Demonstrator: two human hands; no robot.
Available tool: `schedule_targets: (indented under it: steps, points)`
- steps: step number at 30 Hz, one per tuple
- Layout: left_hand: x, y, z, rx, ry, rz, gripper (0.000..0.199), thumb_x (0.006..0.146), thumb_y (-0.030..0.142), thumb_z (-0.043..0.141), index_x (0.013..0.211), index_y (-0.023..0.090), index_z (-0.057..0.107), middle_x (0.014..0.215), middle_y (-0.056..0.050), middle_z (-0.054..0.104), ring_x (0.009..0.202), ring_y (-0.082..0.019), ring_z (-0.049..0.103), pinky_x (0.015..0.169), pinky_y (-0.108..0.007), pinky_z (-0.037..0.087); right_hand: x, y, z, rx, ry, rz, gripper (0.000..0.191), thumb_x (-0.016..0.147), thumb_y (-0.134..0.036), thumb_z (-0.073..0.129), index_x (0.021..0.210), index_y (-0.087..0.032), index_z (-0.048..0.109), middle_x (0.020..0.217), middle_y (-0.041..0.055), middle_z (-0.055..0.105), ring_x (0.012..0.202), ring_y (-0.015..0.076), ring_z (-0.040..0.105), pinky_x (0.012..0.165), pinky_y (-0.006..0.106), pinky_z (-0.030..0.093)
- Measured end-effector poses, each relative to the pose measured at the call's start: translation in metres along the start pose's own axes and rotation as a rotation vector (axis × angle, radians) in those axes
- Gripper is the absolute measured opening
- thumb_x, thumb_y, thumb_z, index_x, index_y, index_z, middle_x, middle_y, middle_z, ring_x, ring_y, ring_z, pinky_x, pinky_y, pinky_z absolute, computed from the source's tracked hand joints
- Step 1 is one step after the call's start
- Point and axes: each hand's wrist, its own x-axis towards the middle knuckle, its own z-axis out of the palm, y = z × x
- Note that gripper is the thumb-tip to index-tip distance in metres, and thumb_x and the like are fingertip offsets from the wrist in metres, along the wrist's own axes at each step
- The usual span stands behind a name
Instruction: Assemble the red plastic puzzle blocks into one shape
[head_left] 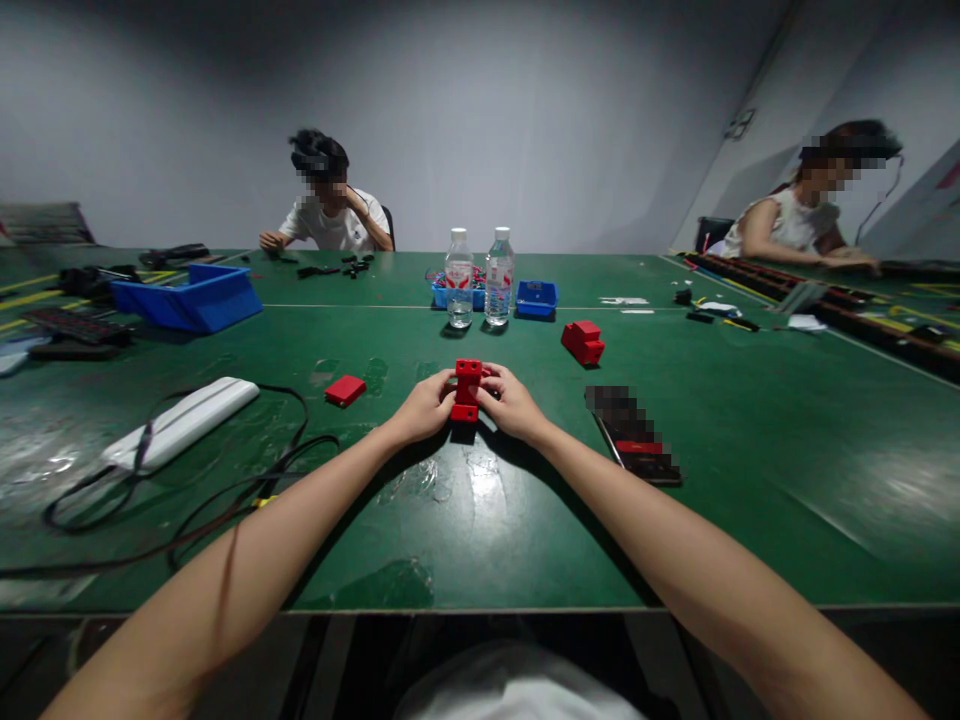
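Note:
Between my two hands is a red block-like part [468,385] with round holes in its top end and a notched middle. My left hand [426,405] grips its left side, fingers closed against it. From the right, my right hand [513,402] is closed on the same part, with a small red bit showing by its fingertips. To the left lies a flat red square piece [346,390] on the green table [540,560]. A larger stepped red block [583,343] rests farther off to the right.
Two water bottles [459,280] stand ahead, near a small blue bin [536,299]. A phone [634,437] lies right of my hands. At left are a white power bank [184,422] with black cables and a big blue bin [191,300]. Two people sit across and at right.

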Motion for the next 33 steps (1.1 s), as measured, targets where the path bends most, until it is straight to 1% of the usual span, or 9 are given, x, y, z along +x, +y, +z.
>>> schedule_targets:
  steps: [7,9,14,20,22,24,26,29,33]
  points:
    - [0.004,0.003,-0.001,-0.377,-0.006,-0.22,0.036,0.077,0.027,0.051,0.109,0.012,0.061,0.112,-0.009,0.068,0.105,-0.023,0.062,0.096,-0.041,0.045,-0.002,-0.009,-0.002,-0.158,-0.076,0.019,0.025,0.09,-0.032,0.049,0.098,-0.023,0.071,0.129,0.0082,0.057,0.125,0.024,0.046,0.102,0.044,0.034]
    - [0.005,0.001,-0.002,-0.419,-0.016,-0.234,0.037,0.076,0.029,0.055,0.109,0.013,0.061,0.113,-0.009,0.067,0.106,-0.023,0.061,0.098,-0.041,0.044,-0.003,-0.013,-0.004,-0.235,-0.096,0.021,0.026,0.092,-0.03,0.046,0.099,-0.022,0.07,0.132,0.0088,0.056,0.126,0.0251,0.045,0.101,0.046,0.033]
    - [0.005,0.0,0.002,-0.401,-0.02,-0.185,0.043,0.074,0.04,0.065,0.106,0.012,0.058,0.11,-0.012,0.066,0.103,-0.024,0.062,0.098,-0.043,0.043,-0.006,-0.02,-0.01,-0.41,-0.142,-0.048,0.034,0.097,-0.027,0.034,0.102,-0.02,0.066,0.131,0.0103,0.057,0.122,0.0254,0.049,0.095,0.045,0.031]
    - [0.007,-0.004,0.003,-0.376,-0.005,-0.207,0.041,0.075,0.036,0.064,0.106,0.012,0.055,0.109,-0.012,0.066,0.103,-0.024,0.062,0.098,-0.044,0.042,-0.003,-0.02,-0.021,-0.53,-0.082,-0.035,0.029,0.094,-0.029,0.041,0.094,-0.019,0.067,0.097,0.0106,0.071,0.096,0.0235,0.062,0.087,0.041,0.034]
    - [0.007,-0.005,0.003,-0.356,0.003,-0.22,0.04,0.076,0.035,0.062,0.107,0.011,0.054,0.108,-0.012,0.066,0.102,-0.024,0.062,0.097,-0.043,0.043,-0.003,-0.015,-0.025,-0.544,-0.079,-0.058,0.022,0.089,-0.025,0.049,0.101,-0.02,0.067,0.111,0.0113,0.068,0.107,0.0248,0.058,0.091,0.042,0.034]
    - [0.007,-0.005,0.002,-0.342,0.01,-0.229,0.038,0.077,0.034,0.061,0.106,0.011,0.053,0.107,-0.012,0.066,0.101,-0.023,0.062,0.095,-0.042,0.044,-0.003,-0.009,-0.029,-0.589,-0.105,-0.068,0.03,0.086,-0.025,0.054,0.113,-0.019,0.063,0.129,0.0149,0.057,0.122,0.0287,0.049,0.095,0.046,0.032]
    - [0.007,-0.004,0.002,-0.336,0.012,-0.236,0.036,0.077,0.033,0.061,0.105,0.012,0.054,0.106,-0.011,0.066,0.1,-0.022,0.063,0.094,-0.041,0.045,-0.003,-0.002,-0.034,-0.606,-0.187,-0.036,0.043,0.085,-0.029,0.055,0.127,-0.02,0.054,0.135,0.0184,0.051,0.125,0.031,0.046,0.095,0.048,0.035]
    - [0.007,-0.003,0.002,-0.346,0.012,-0.236,0.035,0.077,0.033,0.061,0.104,0.013,0.054,0.106,-0.009,0.067,0.1,-0.022,0.063,0.093,-0.04,0.045,-0.001,0.006,-0.039,-0.567,-0.266,-0.065,0.044,0.088,-0.027,0.052,0.131,-0.02,0.051,0.13,0.0157,0.055,0.118,0.0268,0.052,0.093,0.04,0.041]
    - [0.006,-0.003,0.002,-0.353,0.01,-0.237,0.033,0.077,0.032,0.061,0.104,0.013,0.054,0.106,-0.009,0.067,0.101,-0.022,0.062,0.094,-0.04,0.045,0.001,0.009,-0.041,-0.527,-0.232,-0.078,0.039,0.088,-0.025,0.052,0.126,-0.016,0.056,0.115,0.0161,0.061,0.107,0.0245,0.057,0.091,0.034,0.044]
